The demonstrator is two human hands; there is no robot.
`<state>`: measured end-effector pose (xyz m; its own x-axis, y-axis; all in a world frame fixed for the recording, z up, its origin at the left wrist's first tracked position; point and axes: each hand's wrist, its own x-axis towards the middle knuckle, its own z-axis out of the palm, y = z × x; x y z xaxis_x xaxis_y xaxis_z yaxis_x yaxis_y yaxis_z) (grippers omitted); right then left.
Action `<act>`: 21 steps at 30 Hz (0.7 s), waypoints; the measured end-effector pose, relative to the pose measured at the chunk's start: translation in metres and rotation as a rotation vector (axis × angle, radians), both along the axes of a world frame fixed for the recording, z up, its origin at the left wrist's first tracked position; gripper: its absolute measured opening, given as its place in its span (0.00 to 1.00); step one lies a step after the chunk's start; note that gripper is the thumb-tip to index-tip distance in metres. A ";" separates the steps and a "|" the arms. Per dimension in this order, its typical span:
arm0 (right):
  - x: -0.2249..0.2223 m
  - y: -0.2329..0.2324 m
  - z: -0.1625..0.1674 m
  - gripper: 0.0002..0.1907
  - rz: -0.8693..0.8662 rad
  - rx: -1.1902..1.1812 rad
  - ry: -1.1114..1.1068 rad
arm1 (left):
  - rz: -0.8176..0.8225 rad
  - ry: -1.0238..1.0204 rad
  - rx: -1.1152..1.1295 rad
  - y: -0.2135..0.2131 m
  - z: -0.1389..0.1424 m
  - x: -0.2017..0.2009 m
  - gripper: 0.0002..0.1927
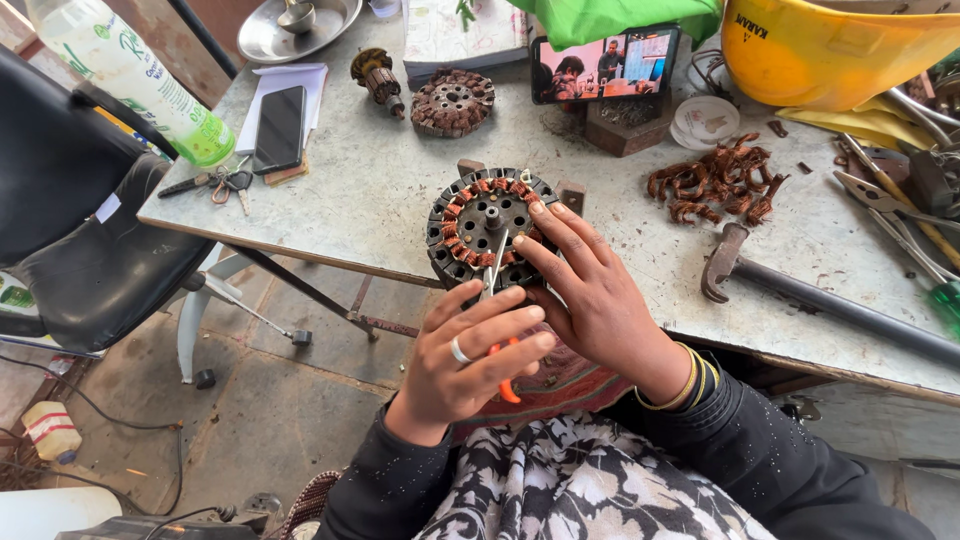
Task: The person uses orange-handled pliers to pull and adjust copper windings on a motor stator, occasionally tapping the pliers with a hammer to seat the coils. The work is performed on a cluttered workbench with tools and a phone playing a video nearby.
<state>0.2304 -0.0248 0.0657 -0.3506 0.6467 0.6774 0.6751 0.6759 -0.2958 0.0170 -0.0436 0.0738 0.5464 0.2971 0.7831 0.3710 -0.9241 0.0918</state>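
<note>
Head view, looking down on a worn grey table [400,190] and the wearer's lap.

1. Stator [487,228]: round, dark, ringed with copper coils; sits at the table's near edge, just ahead of both hands, within easy reach.
2. Right hand [590,290]: fingers spread and laid over the stator's right side, fingertips on the coils; it appears to steady the piece and grips nothing.
3. Left hand [470,360]: ring on one finger, fingers curled round the orange handles of cutters [497,290]. The metal tips point up into the windings near the hub, so the tool works where the other hand braces.
4. Pile of copper wire [715,183]: loose, curled, to the right of the stator, well apart from it.
5. Hammer [800,290]: lies flat to the right, head nearest the stator, handle running toward the table's right edge.
6. Second stator [452,101] and a small rotor [378,77]: further back, apart from the work.
7. Propped phone [605,65]: leans on a block [628,128], screen lit, facing the wearer.
8. Dark phone [279,128] and keys [225,183]: back left corner.
9. Yellow helmet [830,45]: upturned, back right; pliers [890,215] and other tools beside it.
10. Bottle [130,70] and black chair [80,220]: left of the table.
</note>
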 end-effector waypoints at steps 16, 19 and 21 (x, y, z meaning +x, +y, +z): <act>0.004 -0.004 0.005 0.30 0.002 -0.034 -0.005 | -0.058 -0.023 0.017 0.002 0.003 0.005 0.12; 0.004 -0.004 0.005 0.31 -0.005 -0.026 -0.005 | -0.053 -0.163 0.040 0.007 -0.008 0.009 0.12; 0.004 -0.004 0.005 0.31 -0.015 -0.020 -0.007 | -0.071 -0.304 0.014 0.011 -0.017 0.013 0.12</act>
